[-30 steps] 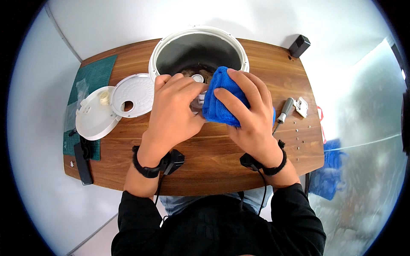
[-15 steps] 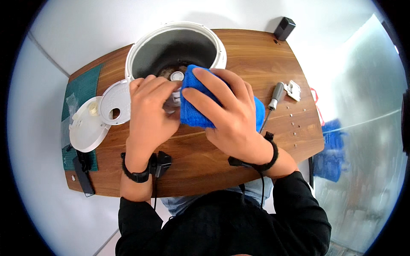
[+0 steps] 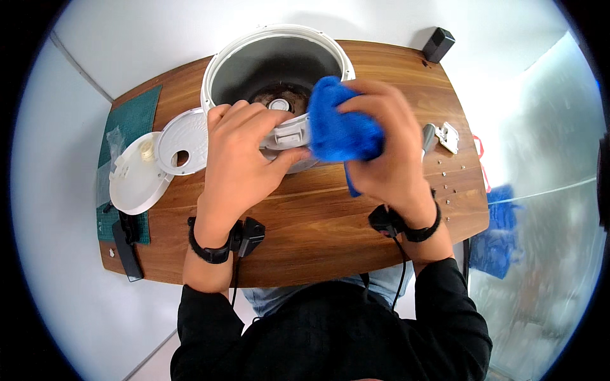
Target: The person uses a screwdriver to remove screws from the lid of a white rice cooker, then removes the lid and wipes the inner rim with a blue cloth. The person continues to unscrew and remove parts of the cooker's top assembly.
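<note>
A rice cooker body (image 3: 279,30) with a white rim and dark grey inside stands at the far middle of the table. Brown stains surround the round white piece on its inner bottom. My left hand (image 3: 244,149) is closed on its near edge, fingers over the top and thumb below, beside a white latch part (image 3: 289,134). Bunched in my right hand (image 3: 394,143) is a blue cloth (image 3: 340,127), pressed against the near right side of that edge. The cloth and fingers are slightly blurred and hide part of the rim.
Left of the cooker lie a round white plate with a hole (image 3: 181,136) and a white lid (image 3: 136,190), partly over a green mat (image 3: 136,111). At right are a screwdriver (image 3: 428,136), a white plastic part (image 3: 448,138) and several small screws (image 3: 446,187). A black box (image 3: 438,44) stands behind.
My right hand has shifted right with the cloth, uncovering the white latch part. The left hand stays on the cooker's edge. The whole view has moved slightly.
</note>
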`<state>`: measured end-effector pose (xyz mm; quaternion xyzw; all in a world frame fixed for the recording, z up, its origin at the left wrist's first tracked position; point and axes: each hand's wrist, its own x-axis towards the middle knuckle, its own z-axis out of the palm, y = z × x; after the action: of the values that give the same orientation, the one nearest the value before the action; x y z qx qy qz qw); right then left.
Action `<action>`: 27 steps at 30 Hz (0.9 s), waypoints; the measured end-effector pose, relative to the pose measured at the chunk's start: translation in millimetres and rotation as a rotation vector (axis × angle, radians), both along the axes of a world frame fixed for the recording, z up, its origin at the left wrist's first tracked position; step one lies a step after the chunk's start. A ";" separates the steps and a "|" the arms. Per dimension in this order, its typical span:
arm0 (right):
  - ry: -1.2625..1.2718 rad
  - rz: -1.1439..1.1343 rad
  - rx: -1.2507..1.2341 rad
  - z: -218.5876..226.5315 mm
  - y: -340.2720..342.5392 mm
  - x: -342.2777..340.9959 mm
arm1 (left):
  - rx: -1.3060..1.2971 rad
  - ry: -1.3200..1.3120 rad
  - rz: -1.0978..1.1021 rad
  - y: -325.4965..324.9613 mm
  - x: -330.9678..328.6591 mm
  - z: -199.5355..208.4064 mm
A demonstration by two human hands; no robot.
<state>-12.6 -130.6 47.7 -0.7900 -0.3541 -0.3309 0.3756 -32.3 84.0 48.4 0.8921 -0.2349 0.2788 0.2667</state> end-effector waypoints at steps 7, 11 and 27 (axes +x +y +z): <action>-0.024 -0.004 -0.180 7.0 1.8 -4.6 | -0.023 -0.001 0.001 -1.7 -0.2 -0.5; -0.032 -0.010 -0.188 4.5 2.1 -1.9 | -0.026 0.036 0.004 -0.3 -1.2 -0.4; -0.002 0.022 -0.236 9.5 1.3 -4.6 | -0.016 -0.004 -0.021 0.2 0.9 -1.7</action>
<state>-17.3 -129.4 57.2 -0.8244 -0.3996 -0.2836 0.2833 -31.3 84.2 46.8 0.8870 -0.2428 0.2794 0.2763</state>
